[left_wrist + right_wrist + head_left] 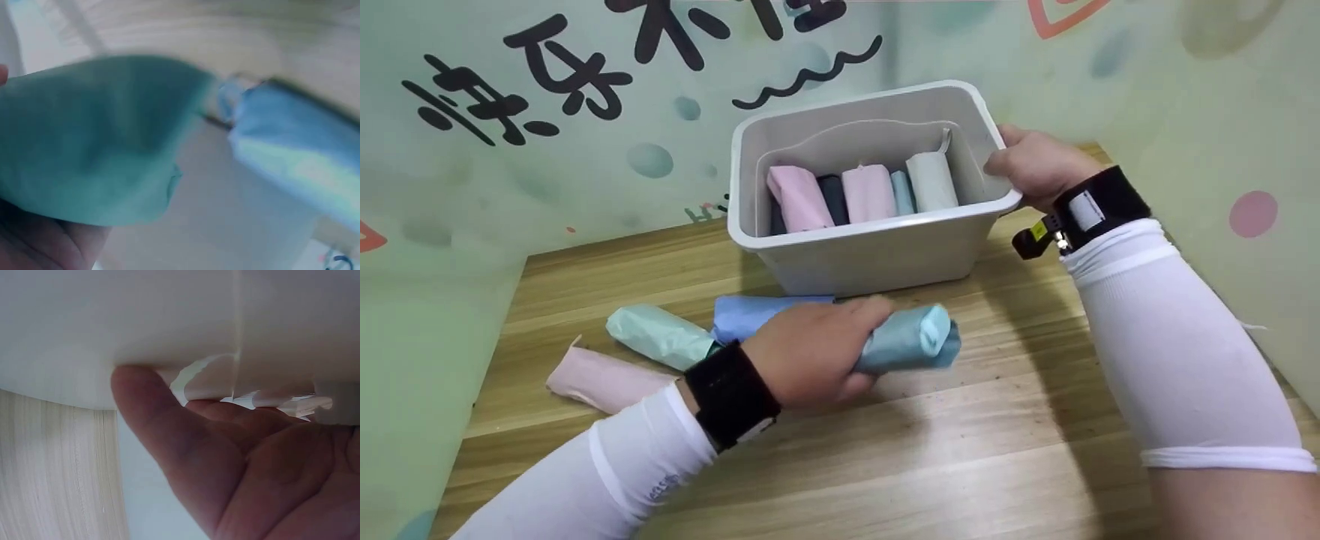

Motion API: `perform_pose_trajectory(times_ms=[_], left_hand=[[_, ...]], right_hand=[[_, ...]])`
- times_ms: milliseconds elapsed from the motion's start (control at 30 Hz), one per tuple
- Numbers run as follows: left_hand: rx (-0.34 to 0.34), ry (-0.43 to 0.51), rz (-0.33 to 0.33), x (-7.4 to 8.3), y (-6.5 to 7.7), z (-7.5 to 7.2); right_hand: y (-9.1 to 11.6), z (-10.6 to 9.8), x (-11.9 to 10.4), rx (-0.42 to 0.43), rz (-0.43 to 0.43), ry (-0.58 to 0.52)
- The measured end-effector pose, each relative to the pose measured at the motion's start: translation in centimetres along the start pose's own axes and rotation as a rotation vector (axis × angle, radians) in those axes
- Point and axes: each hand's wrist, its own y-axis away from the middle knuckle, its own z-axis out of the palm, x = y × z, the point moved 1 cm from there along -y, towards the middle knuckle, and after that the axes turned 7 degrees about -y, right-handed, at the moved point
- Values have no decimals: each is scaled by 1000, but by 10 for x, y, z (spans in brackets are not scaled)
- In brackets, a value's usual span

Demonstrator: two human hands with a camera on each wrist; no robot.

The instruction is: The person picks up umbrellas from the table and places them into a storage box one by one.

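Observation:
My left hand (814, 352) grips a teal fabric roll (906, 339), its coiled end pointing right, above the table in front of the bin. The same teal roll (101, 140) fills much of the left wrist view, blurred. At the right end of the light grey plastic bin (877, 259), my right hand (1046, 165) holds the rim. Its thumb (152, 394) lies against the bin's wall in the right wrist view. Inside the bin stand pink rolls (799, 199), a white roll (934, 181), a narrow blue one (902, 193) and dark ones (832, 199).
A blue roll (750, 315) lies partly behind my left hand, just before the bin. Left of it are a mint-green roll (656, 334) and a pale pink roll (604, 379). The wooden tabletop (945, 450) meets a printed wall (652, 161) at the back and sides.

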Motion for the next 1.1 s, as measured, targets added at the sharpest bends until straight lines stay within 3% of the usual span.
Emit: perform_pose_trajectory(times_ms=[167, 267, 467, 633, 767, 900, 1100], left_hand=[[91, 23, -31, 3, -14, -32], [118, 61, -102, 4, -26, -53], [197, 257, -241, 2, -53, -91], [309, 461, -316, -5, -78, -116], [393, 553, -394, -13, -100, -128], [425, 591, -480, -23, -118, -135], [380, 596, -551, -38, -141, -138]], right_hand=[[0, -1, 0, 0, 6, -3], [0, -2, 1, 0, 12, -8], [0, -3, 2, 21, -6, 2], [0, 0, 2, 16, -12, -8], [0, 0, 2, 26, -2, -4], [1, 0, 1, 40, -6, 12], [1, 0, 0, 56, -7, 6]])
